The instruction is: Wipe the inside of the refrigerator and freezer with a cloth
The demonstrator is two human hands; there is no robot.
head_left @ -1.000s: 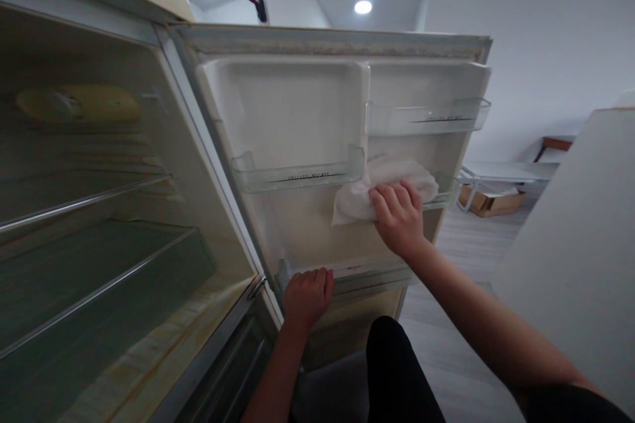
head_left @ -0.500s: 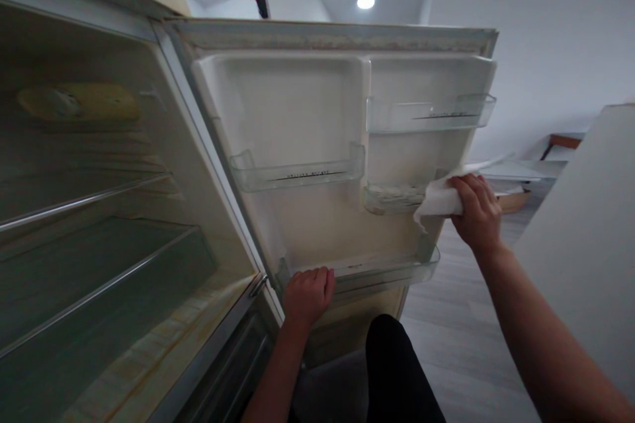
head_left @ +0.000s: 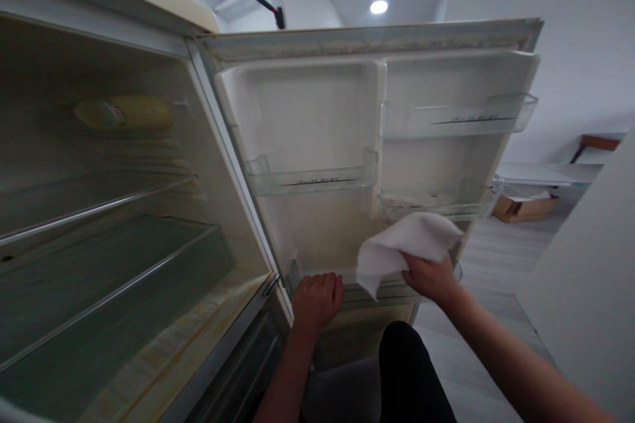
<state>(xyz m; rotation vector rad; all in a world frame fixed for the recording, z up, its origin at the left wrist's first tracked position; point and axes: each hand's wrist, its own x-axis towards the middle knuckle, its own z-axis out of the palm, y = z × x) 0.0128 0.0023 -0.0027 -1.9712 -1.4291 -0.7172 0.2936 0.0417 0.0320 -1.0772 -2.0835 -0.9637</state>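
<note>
An open fridge door (head_left: 302,119) with clear plastic shelves stands in front of me. My left hand (head_left: 317,301) is closed over the left part of the bottom door shelf (head_left: 387,291), its fingers wrapped on the rim. In my right hand (head_left: 431,276) is a white cloth (head_left: 407,248), pinched at its lower edge and hanging loosely to the left. The cloth is in front of the right part of the door, just below the middle right shelf (head_left: 436,208), and covers part of the bottom shelf.
Left of the door is the fridge interior with glass shelves (head_left: 109,284) and a yellowish lamp cover (head_left: 124,112). My knee (head_left: 404,344) is below the door. At the right, a cardboard box (head_left: 526,207) lies on the floor near a white wall panel (head_left: 595,258).
My right hand has moved left and down from the middle right shelf, and the cloth has spread out more. My left hand stays on the bottom shelf. The view has shifted slightly left.
</note>
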